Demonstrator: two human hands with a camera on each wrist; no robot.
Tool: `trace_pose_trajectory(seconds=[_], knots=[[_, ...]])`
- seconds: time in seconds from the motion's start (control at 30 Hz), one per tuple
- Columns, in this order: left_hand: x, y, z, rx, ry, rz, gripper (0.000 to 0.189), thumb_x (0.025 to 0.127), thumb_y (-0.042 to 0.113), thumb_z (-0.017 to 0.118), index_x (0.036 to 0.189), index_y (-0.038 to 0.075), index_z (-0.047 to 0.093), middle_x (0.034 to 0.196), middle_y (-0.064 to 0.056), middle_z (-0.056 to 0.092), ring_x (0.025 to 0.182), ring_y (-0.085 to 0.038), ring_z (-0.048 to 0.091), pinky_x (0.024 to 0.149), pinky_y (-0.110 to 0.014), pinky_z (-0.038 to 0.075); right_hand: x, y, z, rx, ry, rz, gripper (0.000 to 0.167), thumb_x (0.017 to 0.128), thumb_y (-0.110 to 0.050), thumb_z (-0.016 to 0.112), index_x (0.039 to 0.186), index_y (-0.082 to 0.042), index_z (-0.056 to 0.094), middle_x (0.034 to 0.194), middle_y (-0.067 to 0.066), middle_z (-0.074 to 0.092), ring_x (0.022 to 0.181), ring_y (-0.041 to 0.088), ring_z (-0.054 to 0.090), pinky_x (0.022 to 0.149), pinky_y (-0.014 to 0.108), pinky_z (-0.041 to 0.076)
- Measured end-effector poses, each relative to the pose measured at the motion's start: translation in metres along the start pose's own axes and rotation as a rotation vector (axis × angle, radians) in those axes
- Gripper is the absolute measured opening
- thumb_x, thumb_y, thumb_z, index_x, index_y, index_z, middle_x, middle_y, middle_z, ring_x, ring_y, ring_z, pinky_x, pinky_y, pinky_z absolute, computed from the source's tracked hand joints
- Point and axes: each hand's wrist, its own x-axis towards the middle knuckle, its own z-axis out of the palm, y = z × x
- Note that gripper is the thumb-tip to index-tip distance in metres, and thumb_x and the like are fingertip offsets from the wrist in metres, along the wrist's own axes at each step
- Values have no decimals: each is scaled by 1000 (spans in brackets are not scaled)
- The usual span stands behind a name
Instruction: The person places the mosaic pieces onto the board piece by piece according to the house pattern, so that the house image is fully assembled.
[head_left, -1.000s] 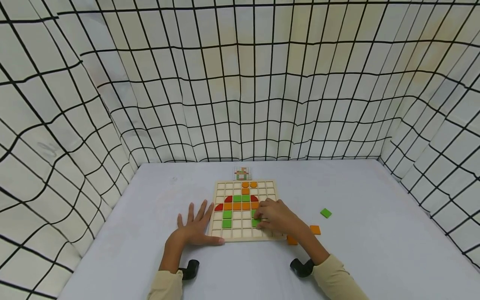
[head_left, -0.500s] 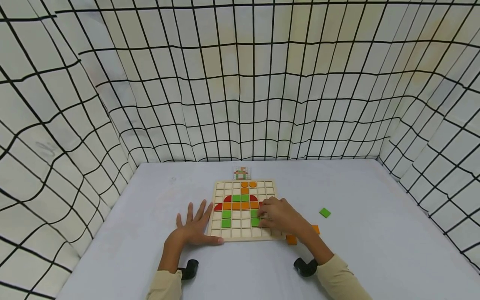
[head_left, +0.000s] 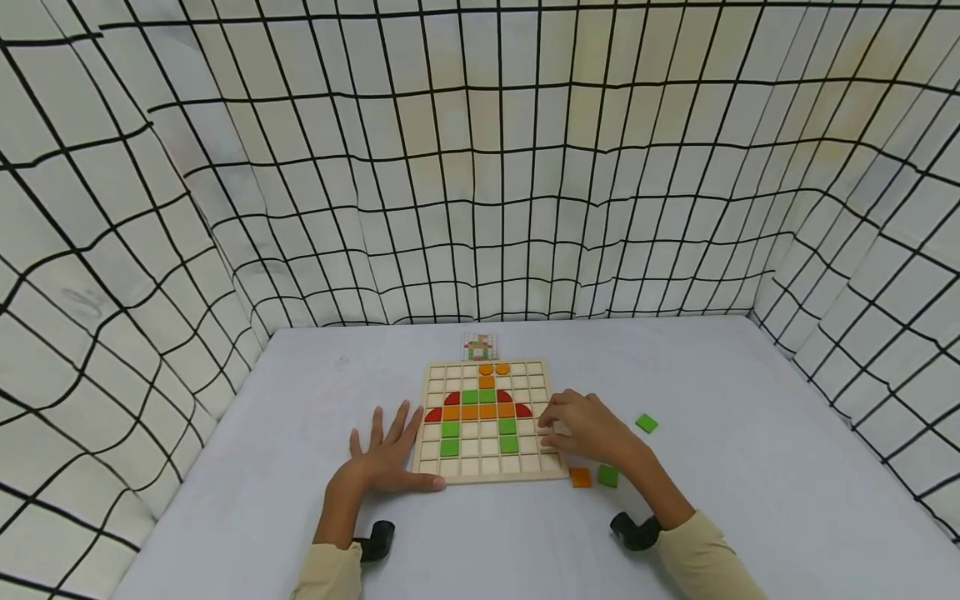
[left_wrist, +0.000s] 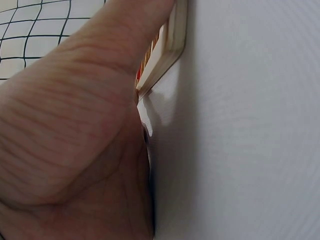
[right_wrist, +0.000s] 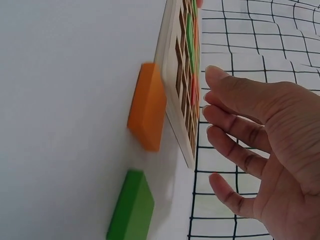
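A wooden grid board (head_left: 468, 469) lies on the table, with green, orange and red tiles set in its cells. My left hand (head_left: 386, 458) rests at the board's left side, fingers spread, its thumb along the front left corner. In the left wrist view the thumb (left_wrist: 115, 40) touches the board's edge (left_wrist: 176, 30). Over the board's right edge is my right hand (head_left: 588, 427), fingers loosely bent; the right wrist view shows nothing between the fingers (right_wrist: 235, 122). Beside the front right corner lie an orange tile (head_left: 581, 477) and a green tile (head_left: 607, 475).
Another green tile (head_left: 647, 423) lies farther right on the white table (head_left: 720, 467). A small pattern card (head_left: 480, 347) sits behind the board. White walls with a black grid (head_left: 525, 175) stand around the table.
My right hand has drawn back to the right, off the green tiles on the board. A loose green tile now shows near the forearm, and an orange one there has gone from sight. The left hand stays.
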Motion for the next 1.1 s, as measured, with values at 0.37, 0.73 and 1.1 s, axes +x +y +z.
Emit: trace_pose_trajectory(seconds=[0.37, 0.73, 1.1], knots=[[1, 0, 0, -19, -4, 8, 126, 65, 72, 74, 159, 16, 10, 166, -12, -6, 147, -45, -20, 107, -73, -14, -29, 14, -10, -23, -50, 83, 16, 83, -30, 78, 95, -19, 75, 95, -9, 66, 93, 11, 56, 80, 36, 46], [-3, 4, -4, -16, 10, 9, 127, 65, 70, 76, 158, 15, 10, 165, -14, -5, 147, -48, -18, 107, -75, -10, -71, 34, -11, -79, -14, 77, 25, 72, -39, 85, 87, -23, 73, 83, -16, 61, 78, 2, 48, 69, 24, 37], [-3, -1, 0, -19, 5, 5, 127, 64, 72, 75, 159, 17, 10, 166, -13, -6, 147, -47, -19, 107, -75, -11, -82, 38, -7, -67, -10, 28, 22, 73, -32, 85, 89, -24, 72, 85, -18, 61, 82, 2, 49, 68, 25, 35]])
